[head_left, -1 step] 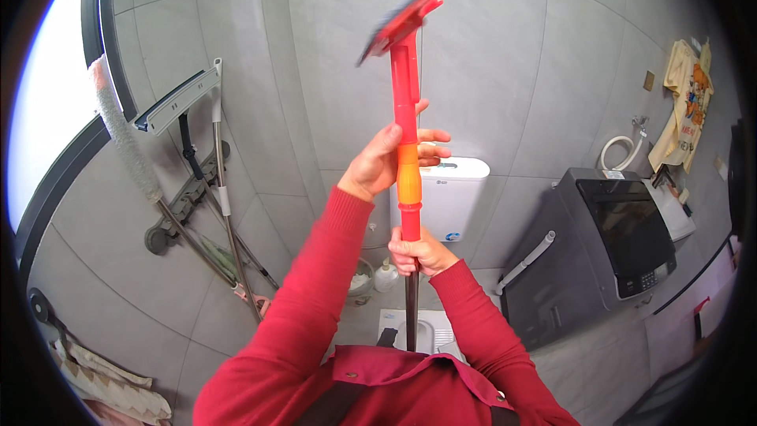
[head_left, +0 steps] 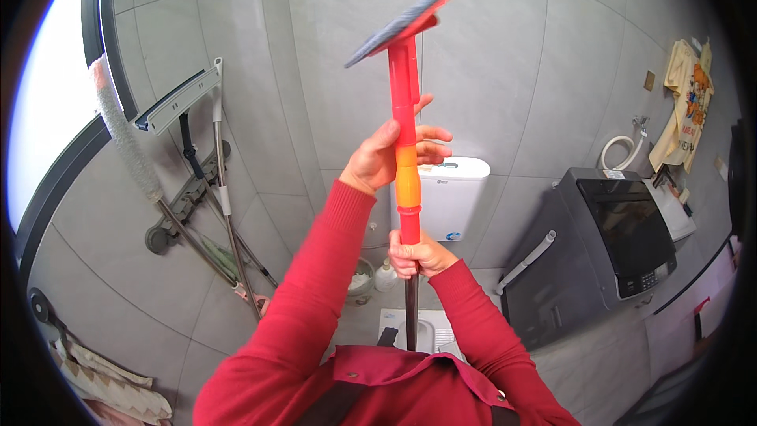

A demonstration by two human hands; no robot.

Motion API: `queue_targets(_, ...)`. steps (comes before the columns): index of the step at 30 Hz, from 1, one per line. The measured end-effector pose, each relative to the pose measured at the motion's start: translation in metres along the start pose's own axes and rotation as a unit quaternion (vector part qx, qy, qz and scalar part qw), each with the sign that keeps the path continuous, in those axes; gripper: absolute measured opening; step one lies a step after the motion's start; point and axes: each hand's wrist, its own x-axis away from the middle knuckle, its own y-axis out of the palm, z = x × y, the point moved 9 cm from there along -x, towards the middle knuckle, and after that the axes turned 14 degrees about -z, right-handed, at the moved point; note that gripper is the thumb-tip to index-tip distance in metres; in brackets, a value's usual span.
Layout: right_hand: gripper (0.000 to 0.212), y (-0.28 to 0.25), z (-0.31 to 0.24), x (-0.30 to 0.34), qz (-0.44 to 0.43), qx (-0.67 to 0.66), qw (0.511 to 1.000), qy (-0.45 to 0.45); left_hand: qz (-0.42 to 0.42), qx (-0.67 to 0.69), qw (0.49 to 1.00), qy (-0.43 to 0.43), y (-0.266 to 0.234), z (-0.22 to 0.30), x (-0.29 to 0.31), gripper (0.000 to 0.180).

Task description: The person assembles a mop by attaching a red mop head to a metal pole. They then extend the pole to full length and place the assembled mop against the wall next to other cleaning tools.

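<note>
A long-handled window squeegee (head_left: 404,99) stands upright before me, its tilted red head carrying a grey pad (head_left: 410,22). My right hand (head_left: 422,255) is wrapped round the lower red collar, where the dark metal pole begins. Higher up, my left hand (head_left: 386,154) lies loosely at the joint of the red neck and the orange section. Its thumb rests along the neck, while the fingers stretch out behind it, spread apart. The pole's lower end is hidden by my clothing.
A white toilet cistern (head_left: 461,197) stands behind the squeegee. On the left, a fluffy duster (head_left: 126,142) and a grey floor squeegee (head_left: 185,99) hang near a wall rack (head_left: 185,209). A dark washing machine (head_left: 583,252) is at right, below a hanging yellow cloth (head_left: 680,106).
The squeegee head has turned about the pole, so more of its grey pad shows and less of the red back. Both hands stay nearly in place.
</note>
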Motion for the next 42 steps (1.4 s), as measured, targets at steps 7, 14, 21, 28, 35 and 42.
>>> queue_targets(7, 0.026, 0.042, 0.013, -0.001, -0.251, -0.107, 0.962, -0.008, -0.18, 0.131, 0.974, 0.048, 0.048, 0.012, -0.025, 0.077)
queue_targets(14, 0.026, -0.009, -0.011, -0.001, 0.15, 0.084, 0.982, -0.078, 0.16, -0.167, 0.972, -0.033, -0.013, 0.031, -0.025, 0.043)
queue_targets(21, 0.025, -0.013, -0.046, 0.008, 0.3, 0.189, 0.929, -0.103, 0.315, -0.3, 0.9, 0.001, -0.03, 0.067, -0.031, 0.041)
queue_targets(28, 0.028, -0.004, -0.041, 0.01, 0.153, 0.034, 0.986, -0.064, 0.035, -0.112, 0.993, 0.01, -0.006, 0.024, -0.034, 0.079)
queue_targets(35, 0.025, 0.037, -0.031, -0.012, -0.117, -0.031, 0.992, -0.047, -0.245, 0.141, 0.958, 0.045, 0.053, -0.006, -0.024, 0.089)
queue_targets(42, 0.021, -0.027, -0.061, 0.007, 0.333, 0.213, 0.909, -0.13, 0.263, -0.302, 0.914, -0.062, -0.032, 0.007, -0.014, 0.058)
